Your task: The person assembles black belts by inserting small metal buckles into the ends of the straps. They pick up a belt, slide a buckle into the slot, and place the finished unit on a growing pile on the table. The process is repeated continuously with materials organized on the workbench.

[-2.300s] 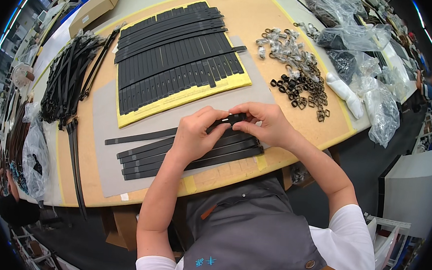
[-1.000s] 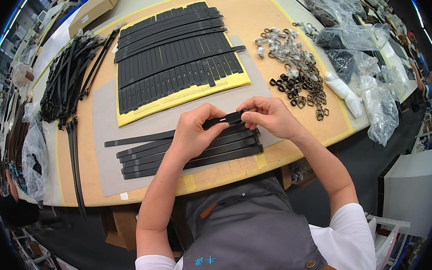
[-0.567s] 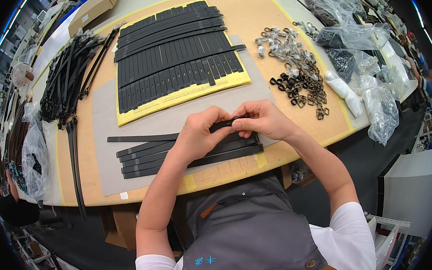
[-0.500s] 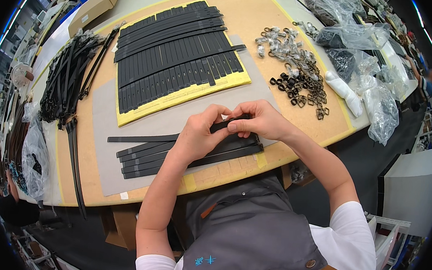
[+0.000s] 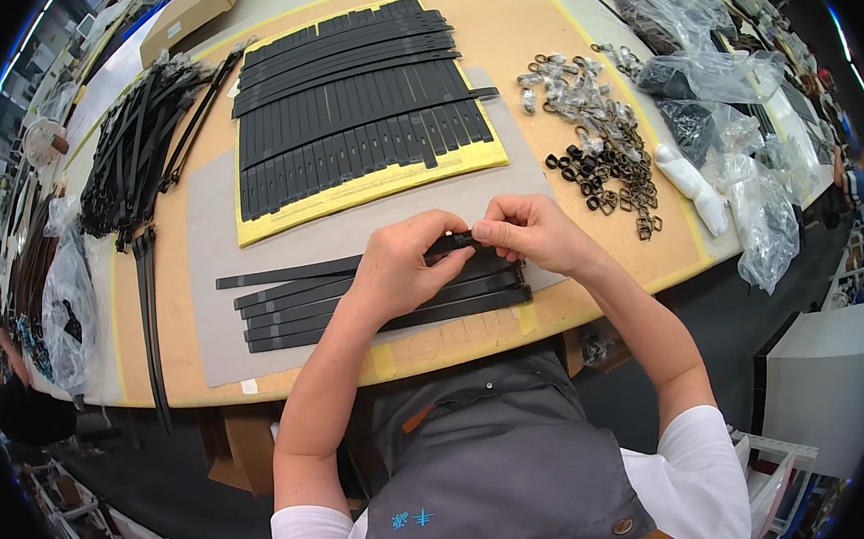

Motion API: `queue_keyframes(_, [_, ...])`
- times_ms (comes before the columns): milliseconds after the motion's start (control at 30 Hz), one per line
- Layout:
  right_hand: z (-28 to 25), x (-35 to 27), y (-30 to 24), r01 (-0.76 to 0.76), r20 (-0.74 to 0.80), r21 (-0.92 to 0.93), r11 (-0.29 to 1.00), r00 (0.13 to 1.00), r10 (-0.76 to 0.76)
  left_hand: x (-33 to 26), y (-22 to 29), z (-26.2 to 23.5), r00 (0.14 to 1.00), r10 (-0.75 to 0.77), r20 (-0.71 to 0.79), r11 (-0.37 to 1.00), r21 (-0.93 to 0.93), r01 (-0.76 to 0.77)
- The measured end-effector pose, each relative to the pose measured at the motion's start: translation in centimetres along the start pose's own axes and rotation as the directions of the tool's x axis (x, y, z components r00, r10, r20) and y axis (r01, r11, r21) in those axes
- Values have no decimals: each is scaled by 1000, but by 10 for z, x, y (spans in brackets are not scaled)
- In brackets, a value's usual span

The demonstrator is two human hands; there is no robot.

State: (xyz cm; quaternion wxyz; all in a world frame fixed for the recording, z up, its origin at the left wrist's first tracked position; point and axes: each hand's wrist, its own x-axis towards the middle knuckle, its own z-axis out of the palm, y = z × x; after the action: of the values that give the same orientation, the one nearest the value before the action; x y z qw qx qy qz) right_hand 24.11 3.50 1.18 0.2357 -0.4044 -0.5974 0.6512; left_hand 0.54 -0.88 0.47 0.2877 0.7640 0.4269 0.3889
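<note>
My left hand [image 5: 402, 267] is closed around a black strap [image 5: 286, 272], whose long tail runs out to the left over the table. At the strap's other end, the fingertips of my right hand [image 5: 535, 234] pinch its tip; any small part there is hidden by the fingers. Below both hands, several more black straps [image 5: 292, 332] lie side by side on a grey sheet [image 5: 210, 219]. Just beyond, a yellow board [image 5: 357, 202] bears a close row of black straps [image 5: 333, 102], with others laid across them.
Metal buckles [image 5: 645, 226] and plastic-wrapped buckles [image 5: 575, 87] are heaped on the right of the table. A bundle of black straps [image 5: 129, 163] hangs over at the left. Clear plastic bags [image 5: 765, 233] line the right edge, and a cardboard box [image 5: 194, 13] stands far left.
My right fingers have shifted slightly right along the strap's end, and a small gap has opened between my hands. My left hand keeps its hold on the strap.
</note>
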Motion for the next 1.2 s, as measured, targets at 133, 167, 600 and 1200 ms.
queue_keyframes(133, [-4,-1,4,26,-8,36,999,1000,-26,-1,-6,1,1000,7,-16,1000,8,-7])
queue_keyframes(167, [-4,-1,5,29,-6,53,998,1000,-28,-1,-5,1,1000,12,-12,1000,10,-12])
queue_keyframes(600, [5,-22,10,76,-180,12,997,981,-73,0,0,3,994,-95,52,995,-30,97])
queue_keyframes(1200, [-127,-131,40,-332,-676,-497,802,728,-118,1,-1,6,992,-122,22,992,-38,123])
